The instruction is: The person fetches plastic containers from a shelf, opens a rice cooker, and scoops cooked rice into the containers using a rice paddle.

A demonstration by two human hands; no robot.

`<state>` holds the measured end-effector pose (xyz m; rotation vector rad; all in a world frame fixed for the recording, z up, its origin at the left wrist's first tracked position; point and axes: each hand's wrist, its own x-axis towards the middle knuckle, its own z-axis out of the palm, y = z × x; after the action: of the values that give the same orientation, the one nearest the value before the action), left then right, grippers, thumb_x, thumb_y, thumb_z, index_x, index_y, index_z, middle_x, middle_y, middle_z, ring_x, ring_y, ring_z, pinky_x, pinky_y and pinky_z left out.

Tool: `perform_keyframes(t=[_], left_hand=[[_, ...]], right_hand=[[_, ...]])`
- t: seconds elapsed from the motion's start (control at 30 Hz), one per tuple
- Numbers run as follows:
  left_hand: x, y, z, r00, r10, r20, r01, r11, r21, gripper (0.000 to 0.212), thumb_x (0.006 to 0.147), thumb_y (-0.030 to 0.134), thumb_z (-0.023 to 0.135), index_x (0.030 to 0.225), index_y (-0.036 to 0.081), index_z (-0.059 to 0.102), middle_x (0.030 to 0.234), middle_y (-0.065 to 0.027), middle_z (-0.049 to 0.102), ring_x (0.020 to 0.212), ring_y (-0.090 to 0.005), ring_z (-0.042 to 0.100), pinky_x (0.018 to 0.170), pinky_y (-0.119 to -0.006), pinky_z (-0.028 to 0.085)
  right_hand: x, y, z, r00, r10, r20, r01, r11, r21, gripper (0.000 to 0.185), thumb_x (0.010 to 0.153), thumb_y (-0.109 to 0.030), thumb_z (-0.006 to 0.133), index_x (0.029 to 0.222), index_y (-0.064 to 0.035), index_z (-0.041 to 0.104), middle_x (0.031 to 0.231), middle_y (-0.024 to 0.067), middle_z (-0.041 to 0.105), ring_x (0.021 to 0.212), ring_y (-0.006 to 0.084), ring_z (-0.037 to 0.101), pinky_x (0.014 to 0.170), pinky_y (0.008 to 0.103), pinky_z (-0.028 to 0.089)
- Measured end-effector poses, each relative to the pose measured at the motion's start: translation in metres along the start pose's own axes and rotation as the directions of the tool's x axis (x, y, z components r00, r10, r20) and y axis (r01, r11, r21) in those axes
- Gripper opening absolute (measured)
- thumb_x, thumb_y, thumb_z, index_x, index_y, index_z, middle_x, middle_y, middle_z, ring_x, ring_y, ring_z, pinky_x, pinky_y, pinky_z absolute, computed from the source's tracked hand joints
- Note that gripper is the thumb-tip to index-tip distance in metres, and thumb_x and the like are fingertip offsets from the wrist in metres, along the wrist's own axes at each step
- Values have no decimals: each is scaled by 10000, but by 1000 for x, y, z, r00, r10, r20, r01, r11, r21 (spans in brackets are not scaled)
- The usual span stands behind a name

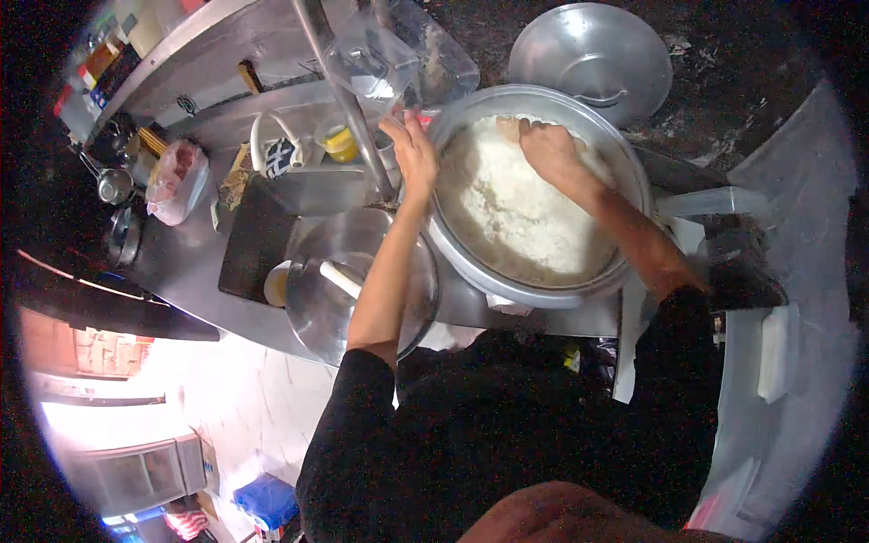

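Observation:
A large round metal basin [536, 298] stands before me, holding a heap of white flour-like powder [523, 210] with wetter, beige matter around its edge. My right hand [548, 148] is over the far part of the powder, its fingers curled at a pale tan lump or scoop-like thing [508, 127]; whether it grips this cannot be told. My left hand [414, 153] is raised at the basin's left rim, fingers spread, with nothing seen in it. Clear plastic containers [434, 61] lie just beyond it.
A metal bowl [312, 305] with a white-handled tool sits over the sink's right side. A slanted metal pipe [349, 102] rises left of my left hand. Beyond the basin lies a wide metal bowl [590, 58]. A bagged item [178, 180] rests on the left counter.

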<state>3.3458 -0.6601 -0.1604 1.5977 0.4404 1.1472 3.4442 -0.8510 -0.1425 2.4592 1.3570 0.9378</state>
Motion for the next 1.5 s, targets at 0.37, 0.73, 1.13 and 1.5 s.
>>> perform_keyframes(t=[0.37,0.73,1.13,1.5], left_hand=[[-6,17,0,990,-1,144,7,999,-40,446,948,315,325,1231,-27,281,1222,-240,430,1033,-307,512,884,-368,399],[1,4,7,995,13,101,5,985,-172,368,946,277,332,1177,-10,329,1020,-206,557,907,-279,555,779,-364,433],[2,13,8,993,50,102,-45,998,-49,352,936,296,354,1115,-7,349,986,-215,575,857,-327,572,792,-375,419],[18,22,-19,989,-51,136,87,959,-269,465,851,366,545,1038,-40,418,835,-127,567,699,-180,581,635,-296,461]], right_hand=[[21,-17,16,939,155,308,-262,902,343,184,732,-91,483,751,15,632,747,214,623,700,330,630,641,436,497],[25,-52,5,918,188,350,-354,788,503,211,707,-73,460,717,50,631,757,287,587,728,413,600,672,473,478],[0,-70,-3,837,207,507,-526,563,638,216,697,-163,549,727,34,632,716,260,591,672,384,603,648,445,466],[-90,-6,-32,955,-239,-178,295,686,665,141,763,-169,592,719,-35,610,583,47,549,524,143,517,471,303,420]])
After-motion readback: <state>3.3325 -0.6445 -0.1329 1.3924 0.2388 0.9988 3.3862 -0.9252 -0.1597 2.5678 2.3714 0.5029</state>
